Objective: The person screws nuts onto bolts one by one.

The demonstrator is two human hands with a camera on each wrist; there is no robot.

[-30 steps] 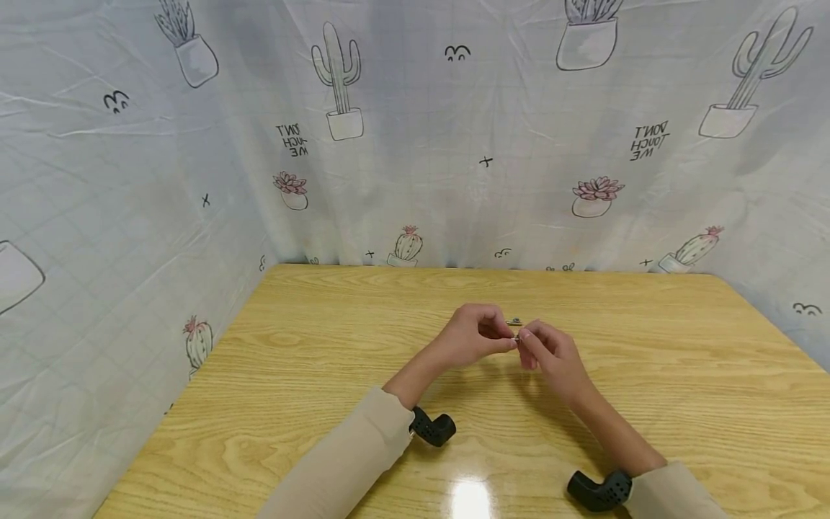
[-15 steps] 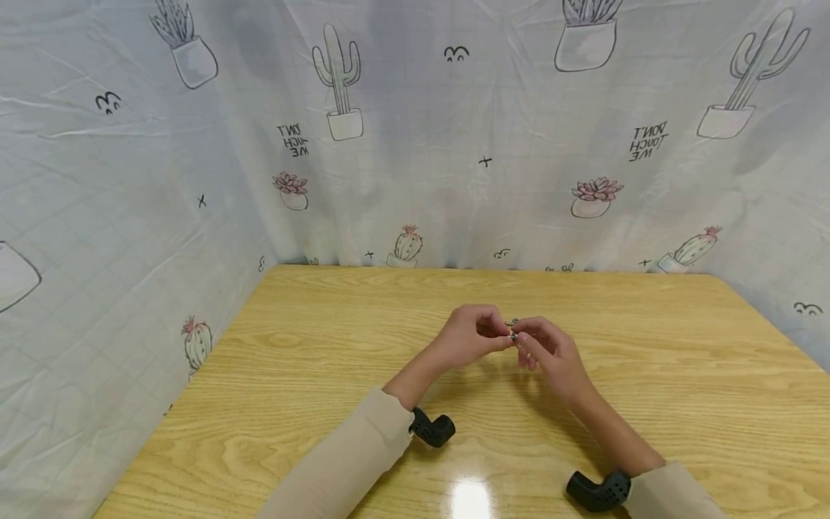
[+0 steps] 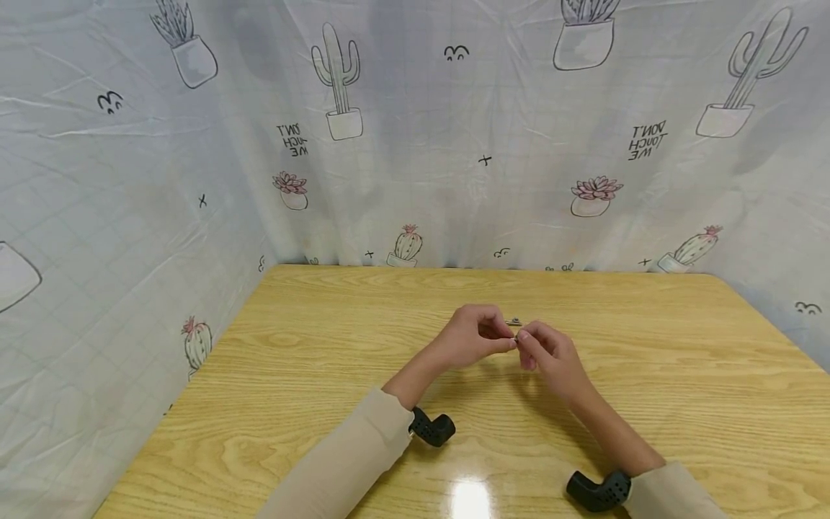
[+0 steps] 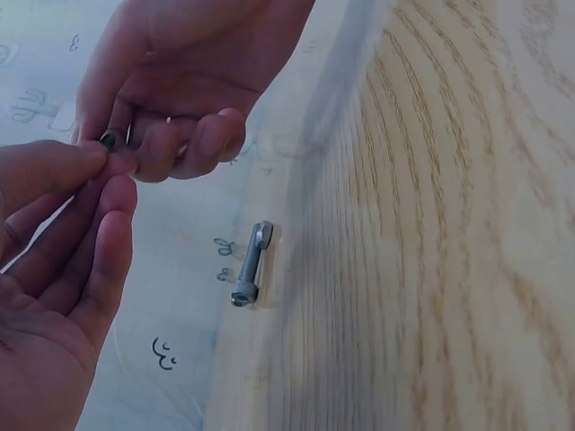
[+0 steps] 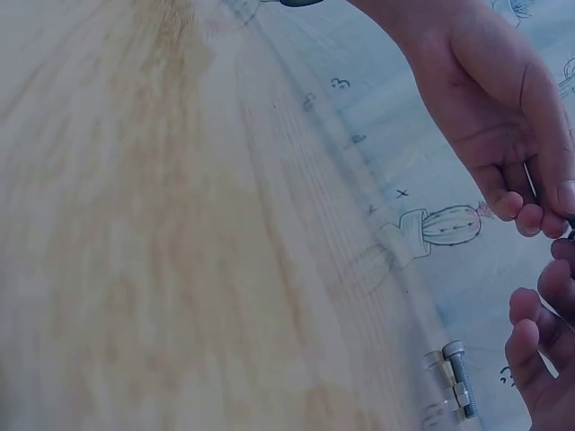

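Observation:
My left hand (image 3: pixel 476 335) and right hand (image 3: pixel 551 358) meet fingertip to fingertip above the table. Between them, thumbs and fingers of both pinch a small dark metal piece (image 4: pixel 108 140), mostly covered, so its kind cannot be made out. In the left wrist view the left hand (image 4: pixel 63 260) comes from the lower left and the right hand (image 4: pixel 193 81) from above. Just beyond the hands, a bolt with a nut on its shank (image 4: pixel 252 262) lies on the table. The same bolt (image 5: pixel 458 377) shows its round head at the lower edge of the right wrist view.
A wood-grain table (image 3: pixel 324 346) spreads around both arms. Behind it and along the sides hangs a pale curtain (image 3: pixel 421 144) printed with cacti. Black wrist cameras (image 3: pixel 433 429) sit at both cuffs. A bright glare spot marks the table's front.
Half a second ago the right fingers were spread a little and the small metal piece showed more; now they pinch closely over it again. The left hand has hardly moved.

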